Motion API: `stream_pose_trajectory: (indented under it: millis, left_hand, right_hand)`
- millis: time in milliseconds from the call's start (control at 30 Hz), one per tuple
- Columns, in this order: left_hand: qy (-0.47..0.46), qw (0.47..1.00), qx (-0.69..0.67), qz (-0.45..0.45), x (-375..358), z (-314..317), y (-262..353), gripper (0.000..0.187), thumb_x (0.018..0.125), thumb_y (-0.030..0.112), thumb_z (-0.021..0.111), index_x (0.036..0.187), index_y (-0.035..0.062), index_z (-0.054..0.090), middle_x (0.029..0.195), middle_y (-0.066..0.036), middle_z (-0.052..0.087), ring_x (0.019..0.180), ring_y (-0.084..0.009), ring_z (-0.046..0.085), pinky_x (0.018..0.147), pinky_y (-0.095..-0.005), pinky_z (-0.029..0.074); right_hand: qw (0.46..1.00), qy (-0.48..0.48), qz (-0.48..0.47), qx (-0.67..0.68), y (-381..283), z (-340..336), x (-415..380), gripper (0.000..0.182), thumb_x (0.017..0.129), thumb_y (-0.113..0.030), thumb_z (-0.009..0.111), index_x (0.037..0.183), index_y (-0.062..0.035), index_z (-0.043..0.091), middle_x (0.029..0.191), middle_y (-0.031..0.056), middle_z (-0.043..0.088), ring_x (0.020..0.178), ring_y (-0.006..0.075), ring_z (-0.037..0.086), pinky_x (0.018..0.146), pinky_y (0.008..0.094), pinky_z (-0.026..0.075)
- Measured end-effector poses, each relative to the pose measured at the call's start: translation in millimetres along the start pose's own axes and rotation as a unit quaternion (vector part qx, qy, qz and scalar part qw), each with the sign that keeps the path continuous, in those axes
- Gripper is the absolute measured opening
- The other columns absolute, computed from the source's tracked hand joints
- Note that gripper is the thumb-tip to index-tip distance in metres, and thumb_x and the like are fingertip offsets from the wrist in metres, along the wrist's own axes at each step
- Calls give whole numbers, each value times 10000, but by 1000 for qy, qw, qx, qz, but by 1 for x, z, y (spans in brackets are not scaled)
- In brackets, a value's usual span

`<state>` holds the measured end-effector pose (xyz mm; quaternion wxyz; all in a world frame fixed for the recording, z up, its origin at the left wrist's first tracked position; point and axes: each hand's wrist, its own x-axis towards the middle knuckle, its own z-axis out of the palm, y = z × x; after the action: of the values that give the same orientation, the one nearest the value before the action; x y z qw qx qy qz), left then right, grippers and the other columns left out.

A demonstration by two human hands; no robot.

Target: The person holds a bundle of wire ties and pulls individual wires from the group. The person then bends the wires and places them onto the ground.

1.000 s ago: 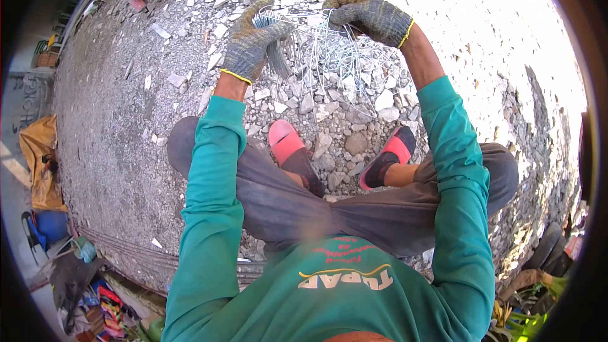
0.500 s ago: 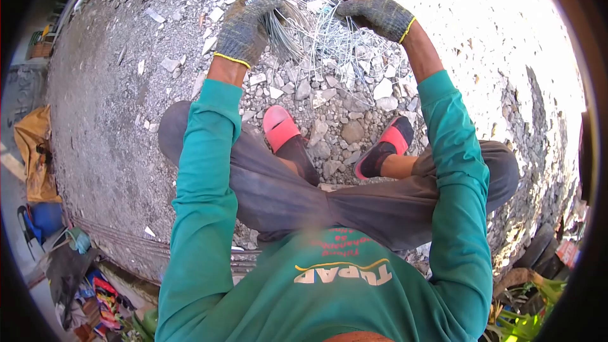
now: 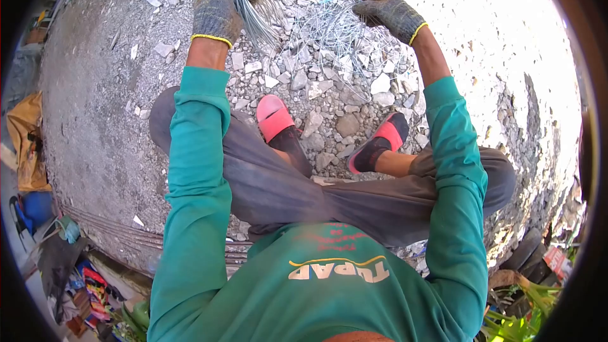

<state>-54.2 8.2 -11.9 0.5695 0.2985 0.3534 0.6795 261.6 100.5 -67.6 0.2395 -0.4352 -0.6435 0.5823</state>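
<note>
1. Left hand (image 3: 215,3), in a knit work glove, is fisted tight around a gathered bundle of wires (image 3: 253,9); the strands run together through the fist and fan out below it, so this hand seems to serve as the collecting hand.
2. Right hand (image 3: 389,9), also gloved, is curled closed with its fingers pinching into the top of a loose tangle of wires (image 3: 329,38); how many strands it has caught cannot be told.
3. The tangle sits on the rubble ground (image 3: 316,98) just ahead of both feet, between the two hands, within arm's reach of the squatting person.
4. The hands are held apart, the left one raised and off to the side, probably to keep picked strands clear of the messy heap.
5. The wire looks thin, pale grey and shiny, with short bent lengths crossing every way in the heap, while the held bundle is straighter and lined up.
6. Pink sandals (image 3: 272,117) flank the near edge of the pile; knees are spread wide, leaving room for the arms.
7. Clutter and bags (image 3: 28,145) lie far left, well apart from the wire.
</note>
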Motion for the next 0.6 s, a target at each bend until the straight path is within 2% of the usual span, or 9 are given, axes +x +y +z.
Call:
stream_pose_trajectory:
  millis: [33, 100, 233, 300, 367, 467, 500, 567, 600]
  left_hand:
    - [1, 1000, -2, 2, 8, -13, -5, 71, 900, 42, 631, 955, 83, 616, 761, -90, 646, 616, -218, 651, 485, -352, 548]
    - [19, 1000, -12, -16, 24, -39, -15, 249, 844, -13, 715, 1082, 4, 643, 926, -160, 713, 774, -248, 708, 676, -346, 615]
    - [51, 998, 3, 29, 23, -37, -29, 357, 825, -13, 744, 1150, 39, 606, 928, -157, 711, 779, -248, 708, 676, -358, 618]
    - [113, 993, 9, 25, 25, -33, -37, 434, 806, -27, 763, 1187, 61, 577, 930, -161, 711, 772, -252, 706, 648, -380, 622]
    - [107, 994, -21, 31, 23, -26, -37, 434, 790, -36, 777, 1167, 50, 580, 922, -166, 709, 754, -262, 705, 612, -390, 619]
    - [5, 995, 96, -14, 3, -12, -40, 359, 903, 66, 706, 1235, 12, 579, 969, -145, 712, 816, -252, 719, 721, -380, 631]
    - [5, 995, 97, -11, 0, -5, -41, 359, 903, 66, 706, 1235, 12, 579, 969, -145, 712, 816, -252, 719, 721, -380, 631]
    - [-9, 996, 64, -59, -2, 2, -44, 320, 907, 51, 702, 1207, 16, 598, 960, -152, 710, 797, -260, 720, 699, -386, 633]
    - [-27, 996, 60, -53, -2, 4, -44, 273, 915, 40, 682, 1179, 16, 617, 946, -146, 708, 791, -259, 717, 703, -390, 632]
  right_hand:
    - [1000, 7, -17, 14, -5, 0, -3, 260, 886, -160, 743, 1125, -76, 684, 845, -23, 657, 686, 69, 587, 663, 246, 530]
    - [1000, 17, -19, 2, -19, 1, -11, 300, 888, -167, 741, 1166, -73, 681, 865, -16, 664, 700, 68, 592, 670, 242, 531]
    - [998, -8, -57, 41, -38, 1, -23, 320, 884, -184, 742, 1174, -64, 683, 900, -12, 671, 738, 71, 601, 674, 230, 521]
    - [994, -20, -78, 79, -46, 3, -26, 308, 885, -180, 739, 1164, -62, 684, 905, -12, 671, 753, 76, 601, 684, 230, 518]
    - [992, -36, -76, 93, -53, 6, -27, 295, 889, -177, 735, 1158, -68, 683, 905, -10, 670, 762, 78, 599, 686, 236, 513]
    - [984, -43, -118, 123, -63, 20, -30, 286, 900, -187, 729, 1156, -70, 679, 898, -6, 669, 757, 80, 592, 676, 244, 501]
    - [984, -44, -121, 122, -65, 23, -30, 286, 900, -187, 729, 1156, -70, 679, 898, -6, 669, 757, 80, 592, 676, 244, 501]
    - [982, -65, -154, 88, -64, 27, -26, 278, 910, -197, 722, 1152, -68, 681, 899, -4, 670, 762, 80, 592, 681, 247, 503]
    - [986, -44, -159, 27, -58, 28, -20, 280, 914, -215, 722, 1149, -67, 683, 891, -6, 667, 756, 77, 588, 686, 248, 505]
